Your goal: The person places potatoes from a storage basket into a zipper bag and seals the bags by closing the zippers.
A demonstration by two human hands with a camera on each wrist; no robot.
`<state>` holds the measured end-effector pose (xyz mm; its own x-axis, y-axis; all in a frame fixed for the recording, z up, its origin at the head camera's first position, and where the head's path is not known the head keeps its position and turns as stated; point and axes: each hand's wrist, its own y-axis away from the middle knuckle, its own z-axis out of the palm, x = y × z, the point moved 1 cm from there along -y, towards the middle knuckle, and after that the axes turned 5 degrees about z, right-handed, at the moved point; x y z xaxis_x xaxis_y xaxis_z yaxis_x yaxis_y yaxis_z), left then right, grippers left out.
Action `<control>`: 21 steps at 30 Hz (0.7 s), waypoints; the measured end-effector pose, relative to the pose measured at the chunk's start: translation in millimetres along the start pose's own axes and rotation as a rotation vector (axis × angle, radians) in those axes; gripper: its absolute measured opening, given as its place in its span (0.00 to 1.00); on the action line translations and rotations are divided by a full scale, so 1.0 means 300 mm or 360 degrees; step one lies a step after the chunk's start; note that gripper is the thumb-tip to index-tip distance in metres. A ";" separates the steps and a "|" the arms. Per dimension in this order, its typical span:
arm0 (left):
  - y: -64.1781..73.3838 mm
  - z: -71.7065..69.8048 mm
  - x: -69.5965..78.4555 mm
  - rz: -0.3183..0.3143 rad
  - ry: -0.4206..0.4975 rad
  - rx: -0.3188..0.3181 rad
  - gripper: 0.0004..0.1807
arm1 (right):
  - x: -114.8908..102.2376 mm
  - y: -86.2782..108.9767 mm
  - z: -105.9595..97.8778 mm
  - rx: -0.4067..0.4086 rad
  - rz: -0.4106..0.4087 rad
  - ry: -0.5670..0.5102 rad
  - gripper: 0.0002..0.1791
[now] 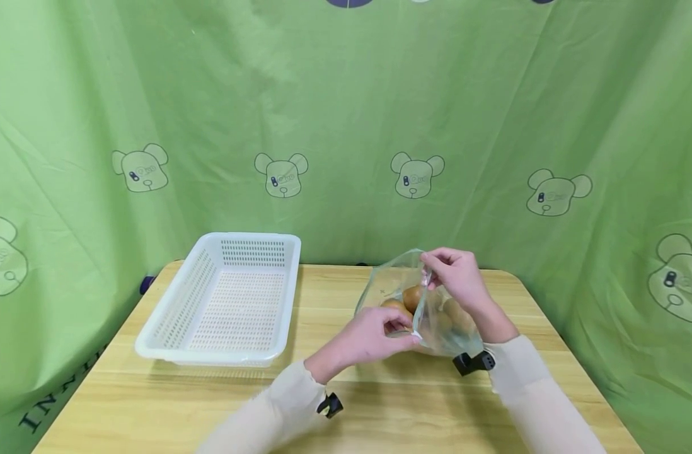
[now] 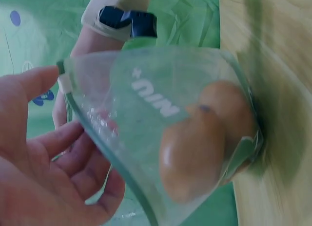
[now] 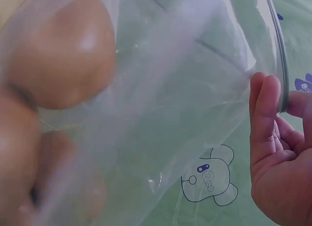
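A translucent zip bag (image 1: 390,275) with a green rim stands on the right part of the table. Inside it sit several smooth, rounded orange-brown fruits (image 1: 412,297), their exact kind unclear through the plastic. My left hand (image 1: 374,335) holds the near end of the rim, its thumb at the white slider (image 2: 65,83) and its fingers curled by the rim. My right hand (image 1: 458,277) pinches the far end of the rim between thumb and fingers. The bag's mouth faces left in the head view. In the right wrist view, the right hand (image 3: 282,153) grips the rim's corner.
A white perforated plastic basket (image 1: 294,296) stands on the left of the wooden table (image 1: 346,403), with nothing visible inside. Green cloth (image 1: 346,113) printed with bear heads hangs behind and around the table. Each wrist wears a small black camera (image 1: 473,362).
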<state>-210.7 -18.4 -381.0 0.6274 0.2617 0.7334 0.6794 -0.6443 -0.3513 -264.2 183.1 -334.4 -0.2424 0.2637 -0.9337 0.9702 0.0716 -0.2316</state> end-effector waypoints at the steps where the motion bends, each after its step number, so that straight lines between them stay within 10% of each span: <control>1: 0.004 0.003 0.003 -0.0011 -0.0048 0.0022 0.13 | 0.001 -0.002 0.004 0.0000 0.0005 -0.0005 0.18; 9: 0.024 0.023 0.009 -0.0016 -0.0182 0.0139 0.19 | 0.008 -0.014 0.015 -0.0003 0.0043 -0.0034 0.17; 17: 0.048 0.024 -0.034 0.0412 -0.0513 0.0301 0.16 | 0.016 -0.015 0.012 -0.0072 0.0066 -0.0060 0.16; 21: 0.068 0.008 -0.054 0.0417 -0.0705 0.0352 0.09 | 0.016 -0.010 0.014 -0.0092 0.0079 -0.0045 0.16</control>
<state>-206.1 -34.1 -401.6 0.8534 0.4212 0.3072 0.5131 -0.5745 -0.6377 -268.3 180.0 -339.5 -0.1927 0.2408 -0.9513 0.9789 0.1145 -0.1693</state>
